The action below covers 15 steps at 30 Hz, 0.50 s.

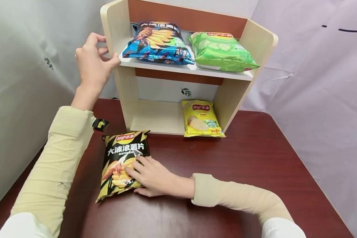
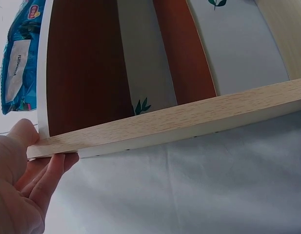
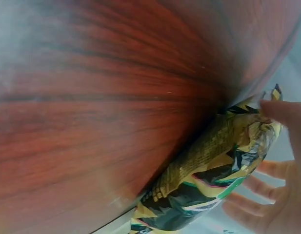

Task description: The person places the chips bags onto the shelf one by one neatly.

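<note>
My left hand (image 1: 93, 62) grips the upper left side panel of a small wooden shelf (image 1: 126, 96). In the left wrist view the thumb is on the panel's inner side and the fingers (image 2: 49, 183) are on its outer side. On the table, a black and yellow bag of chips (image 1: 126, 145) lies face up in front of the shelf's left part. Over its right side my right hand (image 1: 154, 177) holds it, fingers on the front and thumb at the lower right edge. The right wrist view shows the thumb against the crumpled chip bag (image 3: 204, 175).
On the upper shelf board lie a blue chip bag (image 1: 157, 43) at left and a green chip bag (image 1: 223, 51) at right. A yellow chip bag (image 1: 202, 119) leans in the lower compartment's right side. The dark red table (image 1: 256, 152) carries the shelf; pale curtains (image 1: 321, 82) surround it.
</note>
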{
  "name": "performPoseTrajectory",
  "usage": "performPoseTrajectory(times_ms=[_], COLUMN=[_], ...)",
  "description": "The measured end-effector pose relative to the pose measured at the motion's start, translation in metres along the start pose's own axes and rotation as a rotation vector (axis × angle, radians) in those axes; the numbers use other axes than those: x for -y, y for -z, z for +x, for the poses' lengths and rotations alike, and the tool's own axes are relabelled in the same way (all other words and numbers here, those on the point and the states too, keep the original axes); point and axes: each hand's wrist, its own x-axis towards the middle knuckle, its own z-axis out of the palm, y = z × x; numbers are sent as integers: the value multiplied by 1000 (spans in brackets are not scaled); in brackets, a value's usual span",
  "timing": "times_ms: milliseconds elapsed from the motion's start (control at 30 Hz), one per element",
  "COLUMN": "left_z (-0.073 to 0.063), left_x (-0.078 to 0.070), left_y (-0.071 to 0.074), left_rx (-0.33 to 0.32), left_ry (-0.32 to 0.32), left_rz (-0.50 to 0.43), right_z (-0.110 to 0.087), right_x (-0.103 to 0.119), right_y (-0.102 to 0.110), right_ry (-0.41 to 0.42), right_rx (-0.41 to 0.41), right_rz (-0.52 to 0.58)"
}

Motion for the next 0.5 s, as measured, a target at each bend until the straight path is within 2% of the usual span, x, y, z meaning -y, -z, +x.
performPoseTrajectory(times_ms=[300, 400, 500], left_z=[0, -1, 0], left_x=[0, -1, -1], left_y=[0, -1, -1], left_rx=[7, 12, 6], left_ry=[9, 12, 10], left_rz=[1, -3, -3], right_z=[-2, -3, -5], right_x=[-4, -5, -7], right_y=[-4, -6, -7], right_ry=[-17, -23, -7], right_rx=[98, 91, 42], right_rz=[3, -12, -24])
